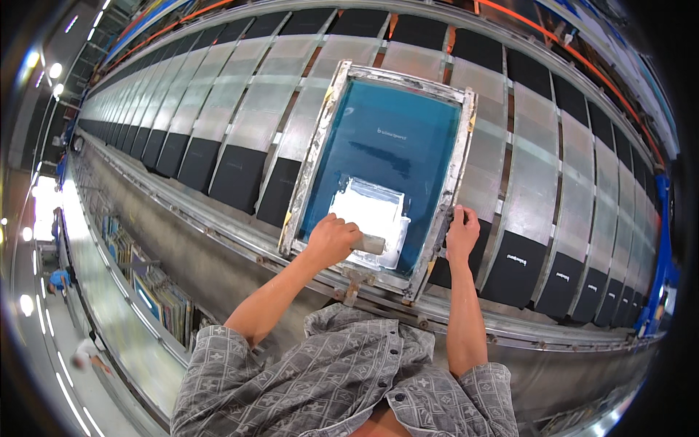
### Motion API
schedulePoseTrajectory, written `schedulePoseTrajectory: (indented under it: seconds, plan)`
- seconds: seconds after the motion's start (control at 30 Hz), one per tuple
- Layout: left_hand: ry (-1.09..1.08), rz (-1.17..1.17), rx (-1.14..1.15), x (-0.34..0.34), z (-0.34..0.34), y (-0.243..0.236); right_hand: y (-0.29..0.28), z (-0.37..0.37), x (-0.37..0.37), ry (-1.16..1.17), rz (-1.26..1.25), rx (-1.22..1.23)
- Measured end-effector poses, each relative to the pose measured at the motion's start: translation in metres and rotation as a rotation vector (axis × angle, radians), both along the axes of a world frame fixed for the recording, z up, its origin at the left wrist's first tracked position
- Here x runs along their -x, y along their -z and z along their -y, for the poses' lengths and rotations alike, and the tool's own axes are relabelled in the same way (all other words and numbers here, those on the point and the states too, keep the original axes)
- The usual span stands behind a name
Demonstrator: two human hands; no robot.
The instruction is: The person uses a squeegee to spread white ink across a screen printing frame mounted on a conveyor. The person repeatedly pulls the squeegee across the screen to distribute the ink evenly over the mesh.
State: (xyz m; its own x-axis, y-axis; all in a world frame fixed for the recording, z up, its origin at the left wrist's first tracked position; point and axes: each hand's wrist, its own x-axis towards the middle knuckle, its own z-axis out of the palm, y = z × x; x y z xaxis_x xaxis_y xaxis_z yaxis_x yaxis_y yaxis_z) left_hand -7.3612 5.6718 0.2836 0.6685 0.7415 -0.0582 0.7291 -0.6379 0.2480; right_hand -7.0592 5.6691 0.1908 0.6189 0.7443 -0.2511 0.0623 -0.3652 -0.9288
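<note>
A screen printing frame (466,138) with blue-green mesh lies over the row of pallets in front of me. White ink (370,207) covers a patch in the near part of the mesh, and a small light design shows farther up. My left hand (333,239) is closed round a small grey squeegee (370,244), which rests at the near part of the white ink. The squeegee's other end is hidden under my fingers. At the frame's right edge, my right hand (462,233) has its fingers curled against the rim.
Long pallets bearing black fabric pieces (515,269) run in a row to both sides, some at the right with white prints. A metal rail (524,331) passes along the near side. At lower left stand stored screens (164,302) and, farther off, people (87,353).
</note>
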Motion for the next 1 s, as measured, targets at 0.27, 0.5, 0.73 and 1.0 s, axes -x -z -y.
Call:
schedulePoseTrajectory:
  seconds: [0.27, 0.5, 0.73, 1.0]
  plan:
    - [0.057, -0.085, 0.239, -0.002, -0.091, -0.021, -0.016, -0.003, 0.014, -0.019, 0.236, 0.114]
    - [0.091, -0.173, 0.268, -0.028, -0.157, -0.006, -0.037, -0.008, 0.015, -0.065, -0.088, 0.25]
    - [0.097, -0.258, 0.364, -0.013, -0.089, -0.003, -0.026, -0.002, 0.019, 0.036, -0.209, 0.164]
    - [0.085, -0.141, 0.215, -0.007, -0.092, -0.013, -0.013, -0.004, 0.018, 0.021, 0.051, 0.173]
